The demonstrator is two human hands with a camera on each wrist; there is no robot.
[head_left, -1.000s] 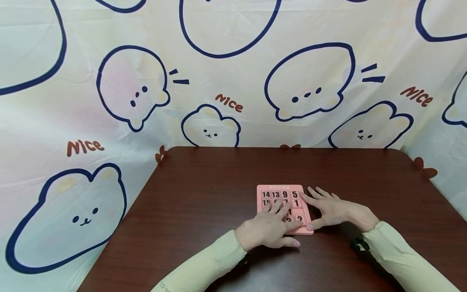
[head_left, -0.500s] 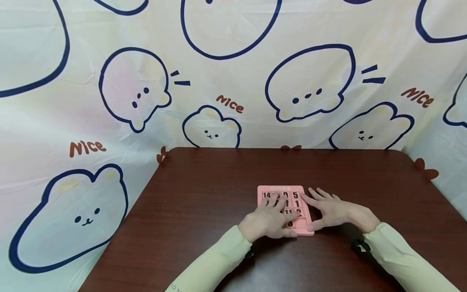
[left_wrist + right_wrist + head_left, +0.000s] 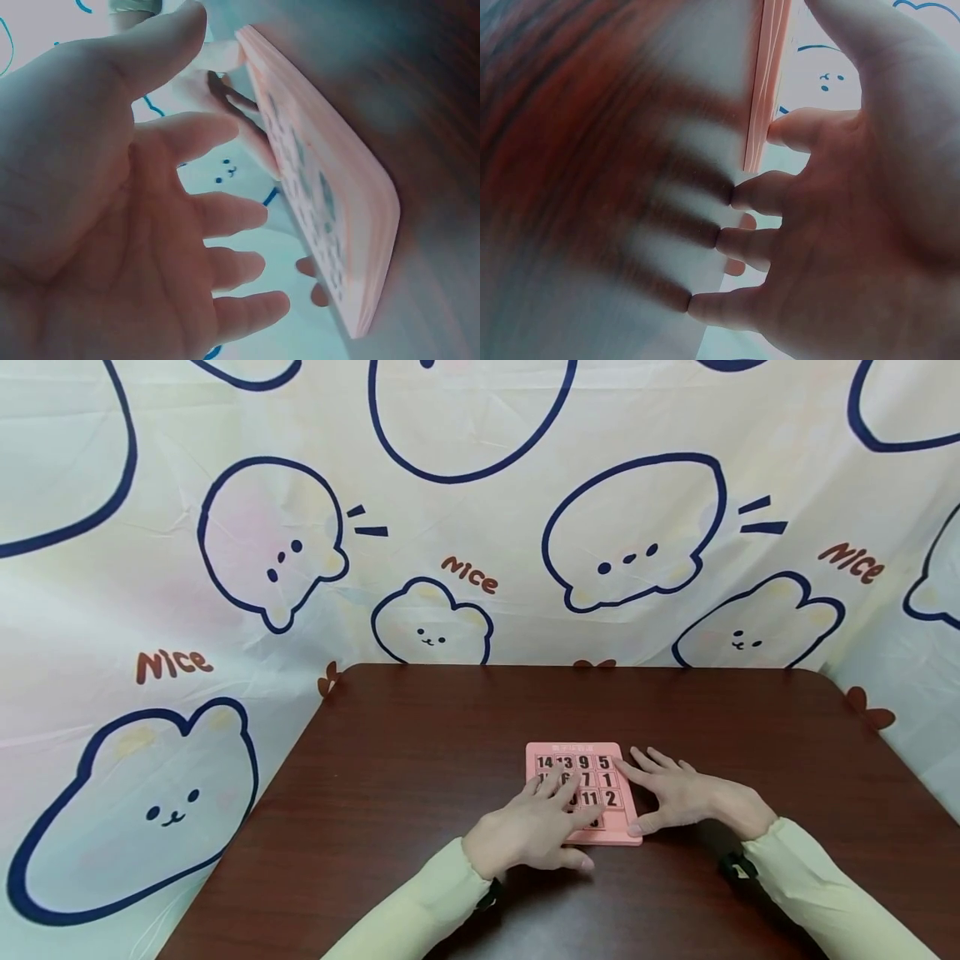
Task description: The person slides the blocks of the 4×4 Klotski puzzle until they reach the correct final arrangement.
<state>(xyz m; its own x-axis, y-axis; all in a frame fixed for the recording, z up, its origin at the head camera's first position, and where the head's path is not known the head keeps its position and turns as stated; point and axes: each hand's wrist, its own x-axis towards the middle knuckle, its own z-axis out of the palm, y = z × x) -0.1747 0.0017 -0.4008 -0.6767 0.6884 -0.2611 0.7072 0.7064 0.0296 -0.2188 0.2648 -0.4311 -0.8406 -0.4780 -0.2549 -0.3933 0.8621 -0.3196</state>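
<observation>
A pink sliding number puzzle (image 3: 606,781) lies flat on the table (image 3: 420,760), in front of the person and slightly to the right. It is a smooth, thin rectangle with rounded corners and square tiles (image 3: 583,762); the table is dark brown, wood-grained and faintly glossy. The left hand (image 3: 528,831) hovers over the puzzle's lower left part, fingers spread and holding nothing; the left wrist view shows a gap between fingertips and board. The right hand (image 3: 678,793) grasps nothing either: index finger and thumb touch the puzzle's right edge, and the other fingertips rest on the wood. Both sleeves (image 3: 825,885) are pale yellow-green fabric.

Bold black numerals read 14, 13, 9, 5 along the top row, then 7 and 1, then 11 and 2; others are partly covered. The pale heading is too small to read. The creased cloth backdrop (image 3: 480,527) carries navy-outlined bear heads and "Nice" in brown-red letters.
</observation>
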